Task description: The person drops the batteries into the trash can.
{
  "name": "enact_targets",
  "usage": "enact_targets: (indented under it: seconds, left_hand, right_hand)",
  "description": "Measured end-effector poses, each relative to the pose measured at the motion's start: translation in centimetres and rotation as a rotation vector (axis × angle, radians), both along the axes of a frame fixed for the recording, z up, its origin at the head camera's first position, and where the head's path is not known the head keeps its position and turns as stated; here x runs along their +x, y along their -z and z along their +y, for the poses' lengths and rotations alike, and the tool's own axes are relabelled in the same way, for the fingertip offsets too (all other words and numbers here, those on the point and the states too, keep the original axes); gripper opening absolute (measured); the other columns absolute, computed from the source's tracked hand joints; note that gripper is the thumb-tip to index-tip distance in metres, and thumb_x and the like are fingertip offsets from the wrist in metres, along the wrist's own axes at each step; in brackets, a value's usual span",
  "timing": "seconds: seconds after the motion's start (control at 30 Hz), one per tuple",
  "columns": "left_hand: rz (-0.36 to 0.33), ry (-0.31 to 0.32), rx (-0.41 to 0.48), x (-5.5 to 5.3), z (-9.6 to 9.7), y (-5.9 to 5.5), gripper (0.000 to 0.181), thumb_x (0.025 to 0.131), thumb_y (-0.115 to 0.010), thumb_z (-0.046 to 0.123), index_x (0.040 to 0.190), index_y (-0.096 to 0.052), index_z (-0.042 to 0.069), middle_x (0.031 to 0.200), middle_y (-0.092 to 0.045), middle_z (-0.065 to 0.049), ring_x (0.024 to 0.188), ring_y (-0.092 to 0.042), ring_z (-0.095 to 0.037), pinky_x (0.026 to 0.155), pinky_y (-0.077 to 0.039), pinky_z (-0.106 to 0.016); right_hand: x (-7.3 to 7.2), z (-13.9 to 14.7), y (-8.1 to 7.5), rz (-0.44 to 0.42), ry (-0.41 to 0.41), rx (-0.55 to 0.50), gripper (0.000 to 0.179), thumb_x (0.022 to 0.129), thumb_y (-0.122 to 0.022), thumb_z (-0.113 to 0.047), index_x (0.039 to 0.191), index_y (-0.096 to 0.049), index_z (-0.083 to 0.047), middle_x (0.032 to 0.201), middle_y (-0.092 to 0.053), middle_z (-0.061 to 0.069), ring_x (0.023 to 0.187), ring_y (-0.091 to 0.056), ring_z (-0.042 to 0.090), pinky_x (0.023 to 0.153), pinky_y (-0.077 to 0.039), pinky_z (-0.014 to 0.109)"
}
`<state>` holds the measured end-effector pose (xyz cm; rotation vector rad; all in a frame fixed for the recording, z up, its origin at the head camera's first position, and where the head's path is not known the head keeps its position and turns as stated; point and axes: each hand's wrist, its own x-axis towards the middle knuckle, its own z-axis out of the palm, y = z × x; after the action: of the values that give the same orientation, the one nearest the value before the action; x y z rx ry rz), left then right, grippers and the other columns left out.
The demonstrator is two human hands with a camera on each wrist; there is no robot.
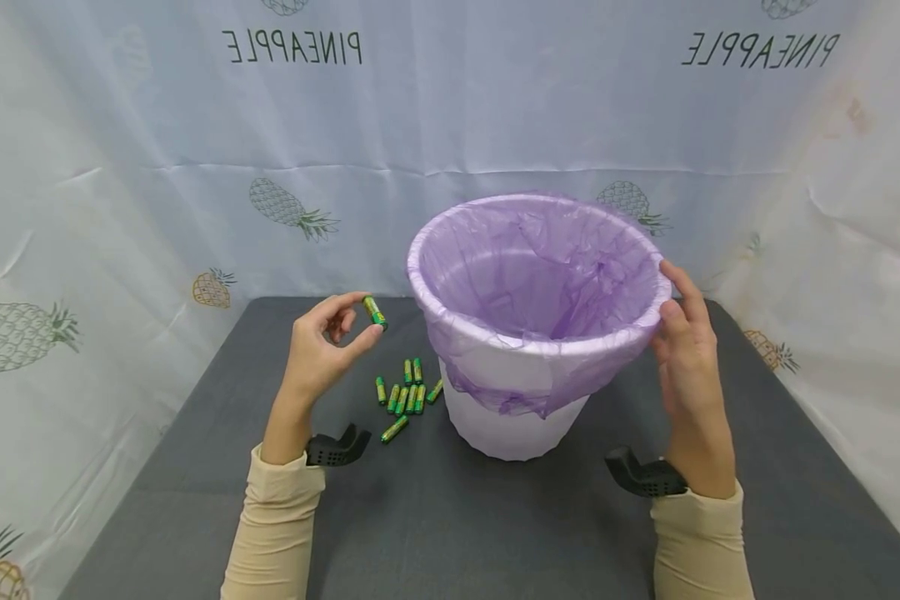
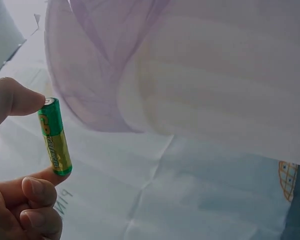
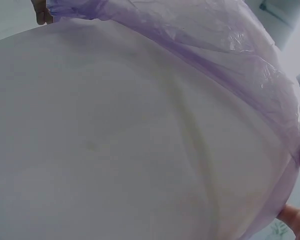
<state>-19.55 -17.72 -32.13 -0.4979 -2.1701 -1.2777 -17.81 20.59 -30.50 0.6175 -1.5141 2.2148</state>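
Observation:
My left hand (image 1: 317,354) is raised left of the trash bin (image 1: 512,429), pinching a green and yellow battery (image 1: 375,312) end to end between thumb and index finger. In the left wrist view that battery (image 2: 55,136) stands nearly upright, beside the bin's wall. Several similar batteries (image 1: 411,398) lie loose on the table below, left of the bin. A purple bag (image 1: 525,292) lines the white bin and folds over its rim. My right hand (image 1: 686,358) holds the bin's right rim with thumb and index finger; its other fingers are partly hidden.
The dark grey table (image 1: 465,533) carries the bin and batteries. A pale curtain (image 1: 390,133) with pineapple prints hangs behind and at both sides. Each wrist bears a black mount (image 1: 337,447) above a beige sleeve (image 1: 270,533).

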Motion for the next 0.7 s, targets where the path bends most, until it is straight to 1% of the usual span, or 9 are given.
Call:
enact_targets:
  seconds: [0.07,0.17,0.23,0.33,0.47,0.63,0.7]
  left_hand:
    - [0.009,0.006,0.004,0.1,0.1,-0.3,0.037,0.076,-0.072,0.005,0.113,-0.067,0.000,0.071,-0.040,-0.008,0.063,-0.034,-0.012,0.061,-0.030,-0.025]
    - [0.014,0.024,0.018,0.1,0.2,-0.9,0.038,0.076,-0.072,0.003,0.113,-0.067,0.000,0.071,-0.039,-0.004,0.063,-0.034,-0.011,0.061,-0.030,-0.024]
    - [0.018,0.042,0.030,0.0,0.3,-1.3,0.038,0.076,-0.072,0.002,0.114,-0.067,-0.001,0.070,-0.038,0.000,0.063,-0.034,-0.011,0.060,-0.029,-0.024]
    - [0.033,0.068,0.048,-0.1,0.6,-2.1,0.038,0.076,-0.072,0.003,0.113,-0.067,-0.002,0.068,-0.037,-0.001,0.062,-0.033,-0.011,0.059,-0.028,-0.026]
    - [0.067,0.086,0.057,-0.3,1.1,-3.2,0.039,0.075,-0.071,0.007,0.113,-0.067,-0.002,0.068,-0.037,-0.005,0.062,-0.032,-0.008,0.060,-0.028,-0.026]
    - [0.090,0.116,0.070,-0.5,1.6,-4.2,0.040,0.074,-0.070,0.009,0.113,-0.067,-0.001,0.068,-0.037,0.001,0.062,-0.031,-0.005,0.060,-0.027,-0.022]
    - [0.095,0.128,0.081,-0.5,1.8,-4.6,0.039,0.075,-0.069,0.009,0.113,-0.067,-0.001,0.068,-0.037,0.003,0.062,-0.031,-0.005,0.059,-0.026,-0.023]
  right_hand:
    - [0.0,0.1,0.1,-0.001,-0.019,0.019,0.042,0.099,-0.050,-0.016,0.141,-0.046,-0.015,0.122,-0.057,0.002,0.099,-0.063,0.006,0.078,-0.052,0.018]
    - [-0.1,0.2,0.1,-0.025,-0.010,0.041,0.042,0.098,-0.051,-0.017,0.140,-0.046,-0.017,0.120,-0.058,0.002,0.100,-0.062,0.007,0.077,-0.052,0.019]
    - [-0.1,0.2,0.1,-0.039,-0.001,0.048,0.043,0.098,-0.051,-0.018,0.140,-0.046,-0.018,0.120,-0.058,0.001,0.102,-0.060,0.007,0.079,-0.051,0.019]
    - [-0.3,0.2,0.2,-0.055,0.043,0.046,0.044,0.096,-0.056,-0.022,0.139,-0.048,-0.018,0.117,-0.060,0.000,0.101,-0.060,0.008,0.079,-0.051,0.020]
    - [-0.6,0.2,0.3,-0.011,0.061,0.043,0.045,0.095,-0.060,-0.025,0.137,-0.050,-0.017,0.111,-0.062,0.001,0.097,-0.060,0.009,0.076,-0.051,0.019]
    - [-0.8,0.4,0.6,0.066,0.057,0.061,0.042,0.097,-0.056,-0.022,0.137,-0.050,-0.014,0.105,-0.064,0.000,0.092,-0.059,0.008,0.075,-0.050,0.018]
    - [-0.8,0.4,0.6,0.087,0.056,0.061,0.040,0.097,-0.056,-0.020,0.136,-0.051,-0.013,0.098,-0.065,-0.002,0.088,-0.058,0.006,0.074,-0.049,0.017]
